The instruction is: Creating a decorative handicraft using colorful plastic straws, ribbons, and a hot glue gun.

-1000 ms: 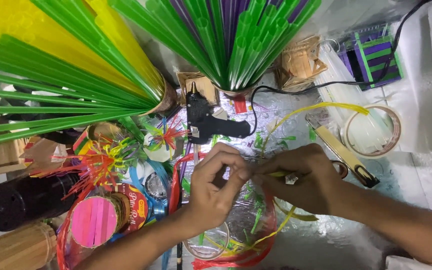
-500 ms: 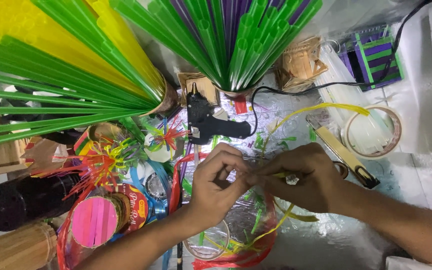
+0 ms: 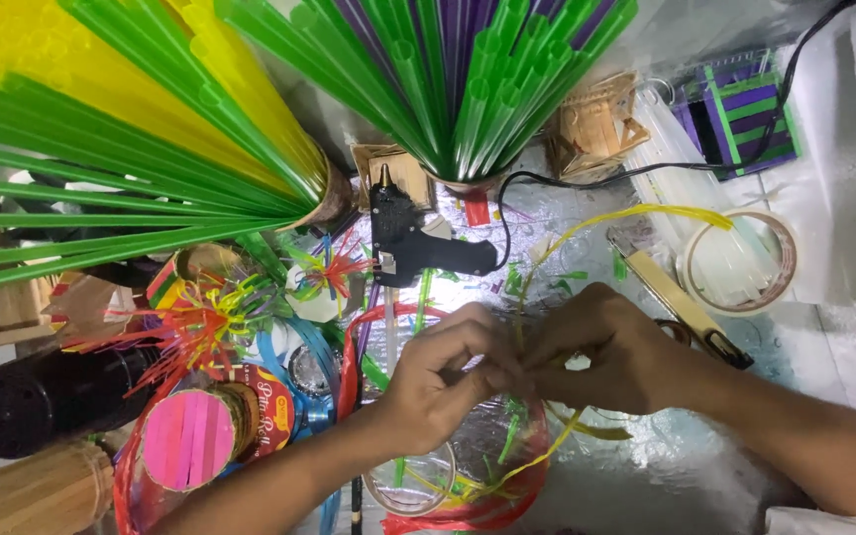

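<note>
A thin yellow strip (image 3: 636, 211) is pinched between the 2 hands at the middle of the view, above a tabletop (image 3: 705, 466) covered in shiny silver foil. The left hand (image 3: 448, 381) is closed, its fingertips pressed together on the strip where it meets the right hand (image 3: 601, 352), which is likewise closed on the strip with thumb and fingers drawn in. The fingertips of both hands touch each other. From the pinch, the strip is seen arching upward and to the right in a long loop, and another length trails down below the hands towards a clear glass jar (image 3: 410, 485).

Just above the left hand, a black glue gun (image 3: 413, 243) is laid on the tabletop, its cord (image 3: 587, 173) running off to the upper right. A roll of clear tape (image 3: 740, 260) is seen to the upper right of the right hand, with a pair of scissors (image 3: 681, 312) just beside it. 2 large fans of drinking straws are spread across the top: green and yellow ones (image 3: 121, 149) on the left, green and purple ones (image 3: 458, 69) at the centre. A pink-topped round container (image 3: 190, 438) and a black cylinder (image 3: 47, 396) are placed well to the left.
</note>
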